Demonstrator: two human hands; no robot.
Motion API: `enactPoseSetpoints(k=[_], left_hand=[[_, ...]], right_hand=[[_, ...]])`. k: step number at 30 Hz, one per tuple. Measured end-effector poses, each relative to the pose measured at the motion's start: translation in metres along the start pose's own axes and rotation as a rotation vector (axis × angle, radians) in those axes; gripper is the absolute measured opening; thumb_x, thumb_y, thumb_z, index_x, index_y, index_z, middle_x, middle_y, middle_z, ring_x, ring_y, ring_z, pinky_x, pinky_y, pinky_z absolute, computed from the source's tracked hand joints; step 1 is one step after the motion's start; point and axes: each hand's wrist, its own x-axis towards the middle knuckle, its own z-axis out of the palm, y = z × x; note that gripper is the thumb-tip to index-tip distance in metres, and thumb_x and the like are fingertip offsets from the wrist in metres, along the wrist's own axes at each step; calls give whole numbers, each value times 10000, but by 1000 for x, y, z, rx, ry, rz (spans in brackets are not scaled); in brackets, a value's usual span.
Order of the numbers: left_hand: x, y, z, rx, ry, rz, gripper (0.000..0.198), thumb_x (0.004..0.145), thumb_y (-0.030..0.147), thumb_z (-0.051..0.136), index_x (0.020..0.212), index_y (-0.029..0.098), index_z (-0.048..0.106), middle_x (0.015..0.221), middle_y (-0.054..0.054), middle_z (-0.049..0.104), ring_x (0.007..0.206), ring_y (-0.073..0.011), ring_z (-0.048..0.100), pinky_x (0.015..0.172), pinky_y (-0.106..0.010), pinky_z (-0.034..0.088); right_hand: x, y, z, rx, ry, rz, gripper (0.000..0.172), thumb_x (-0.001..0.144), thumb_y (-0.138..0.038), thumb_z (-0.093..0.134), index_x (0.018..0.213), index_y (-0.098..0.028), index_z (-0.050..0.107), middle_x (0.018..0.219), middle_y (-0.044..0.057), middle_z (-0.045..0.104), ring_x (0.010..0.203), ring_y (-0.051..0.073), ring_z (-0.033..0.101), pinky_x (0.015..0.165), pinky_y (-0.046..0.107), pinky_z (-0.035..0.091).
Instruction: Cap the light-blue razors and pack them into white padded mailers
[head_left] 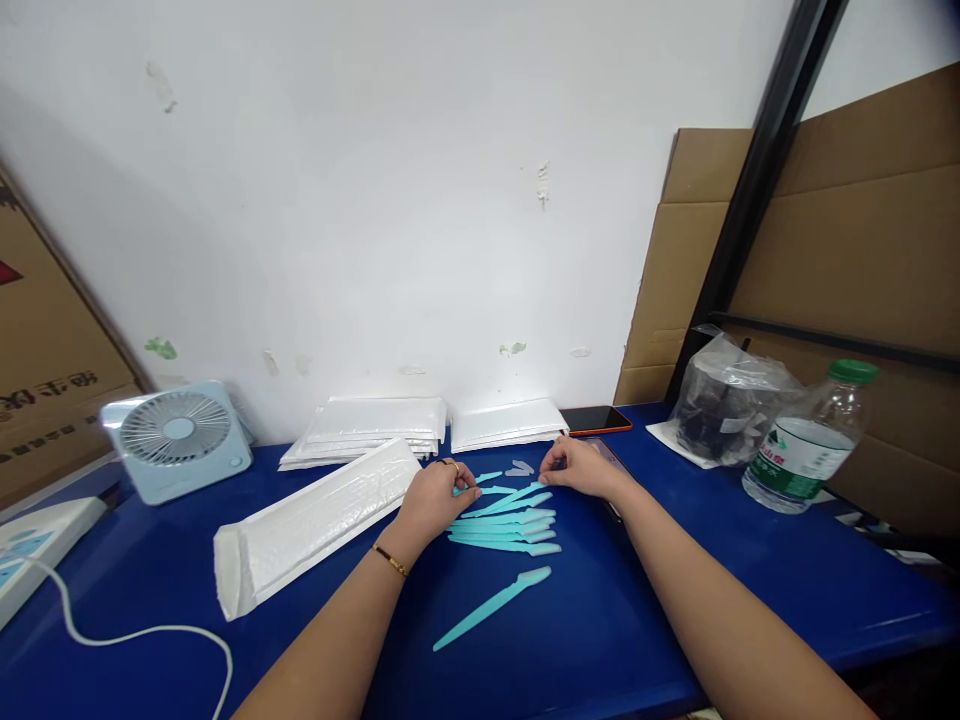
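Several teal eyebrow razors lie side by side on the blue table, their blade ends toward the right. My left hand, with a ring and a bracelet on that arm, pinches the handle end of a razor at the top of the row. The fingers of my right hand are pressed together at the blade end of a razor there; exactly what they grip is small. Beyond them rest small clear blade caps. Nearer to me, one eyebrow razor lies apart, slanted.
At left are a padded white mailer, a light blue fan and a white cable. Stacked white mailers stand by the wall. A phone, a bagged dark container and a water bottle are at right.
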Motion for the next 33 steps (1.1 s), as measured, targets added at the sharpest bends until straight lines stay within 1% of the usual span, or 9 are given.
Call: enactPoseSetpoints(k=[3, 9, 12, 14, 18, 22, 25, 29, 33], left_hand=[[-2, 5, 2, -4, -38, 32, 259, 740, 448, 536, 808, 220, 639, 804, -16, 610, 741, -164, 554, 599, -255, 360], [-3, 6, 4, -12, -46, 72, 198, 749, 367, 537, 830, 213, 632, 797, -17, 606, 749, -158, 549, 624, -253, 361], [-2, 4, 4, -20, -51, 49, 192, 743, 343, 543, 852, 204, 620, 784, -17, 604, 722, -154, 546, 605, -249, 363], [0, 1, 2, -7, -75, 43, 157, 754, 312, 527, 778, 191, 623, 758, -23, 606, 710, -153, 546, 609, -249, 365], [2, -3, -4, 21, -17, -12, 161, 770, 290, 500, 750, 179, 615, 769, -32, 608, 726, -160, 547, 634, -255, 370], [1, -2, -6, -38, 5, 59, 225, 767, 378, 519, 861, 204, 626, 835, -27, 604, 768, -162, 546, 658, -249, 375], [1, -2, -5, -19, -17, 91, 189, 775, 341, 512, 794, 201, 639, 798, -25, 604, 737, -155, 542, 645, -245, 367], [4, -11, -4, 1, -7, 58, 171, 776, 283, 499, 739, 189, 637, 770, -29, 606, 711, -151, 540, 630, -244, 365], [5, -14, -3, 0, -27, 38, 171, 741, 305, 544, 825, 199, 648, 789, -27, 600, 720, -153, 543, 632, -246, 368]], right_hand=[[-3, -1, -1, -1, -91, -22, 199, 592, -393, 694, 673, -212, 672, 769, 9, 626, 723, 168, 546, 674, 262, 362], [-5, -16, 7, 78, -125, -167, 180, 662, -368, 658, 716, -195, 662, 827, 9, 581, 744, 152, 534, 690, 256, 366], [-5, -23, 8, 60, -92, -211, 148, 678, -355, 662, 704, -210, 667, 834, 2, 560, 768, 150, 525, 788, 293, 340], [-3, -22, 8, 49, -52, -206, 143, 676, -350, 670, 693, -208, 659, 827, -1, 557, 786, 154, 521, 833, 316, 317], [2, -13, 6, 64, 18, -152, 182, 674, -373, 668, 680, -192, 651, 793, 8, 544, 745, 151, 507, 736, 279, 360], [2, -15, 9, 111, 11, -193, 210, 682, -403, 658, 701, -194, 663, 802, 11, 538, 718, 138, 501, 658, 248, 370], [1, -19, 12, 120, -6, -227, 219, 690, -415, 650, 706, -197, 668, 804, 12, 539, 713, 137, 501, 647, 246, 371], [5, -12, 11, 87, 46, -172, 209, 672, -400, 664, 684, -191, 666, 790, 10, 546, 723, 141, 511, 664, 248, 373], [7, -1, 3, 82, 66, -139, 201, 681, -387, 650, 735, -196, 678, 810, 12, 560, 727, 141, 524, 657, 243, 378]])
